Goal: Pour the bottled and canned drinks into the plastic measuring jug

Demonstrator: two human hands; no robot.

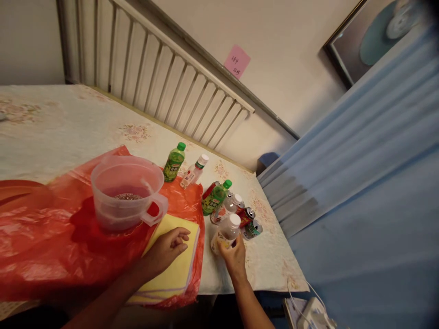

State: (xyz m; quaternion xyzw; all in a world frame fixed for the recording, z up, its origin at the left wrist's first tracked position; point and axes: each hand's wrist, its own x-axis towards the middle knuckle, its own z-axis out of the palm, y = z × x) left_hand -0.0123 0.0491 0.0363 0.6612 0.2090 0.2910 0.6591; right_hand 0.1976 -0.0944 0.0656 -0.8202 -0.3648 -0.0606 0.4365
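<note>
My right hand is wrapped round the lower part of a small clear bottle with a white cap, near the table's front right edge. My left hand rests on a yellow cloth, fingers loosely curled and holding nothing. The cloth lies on a red plastic sheet. A clear plastic jug with a handle stands on that sheet, just beyond my left hand.
Two green bottles, another white-capped bottle and two cans stand or lie nearby on the floral tablecloth. White railing runs behind. A blue curtain hangs at the right; a white device sits below the table edge.
</note>
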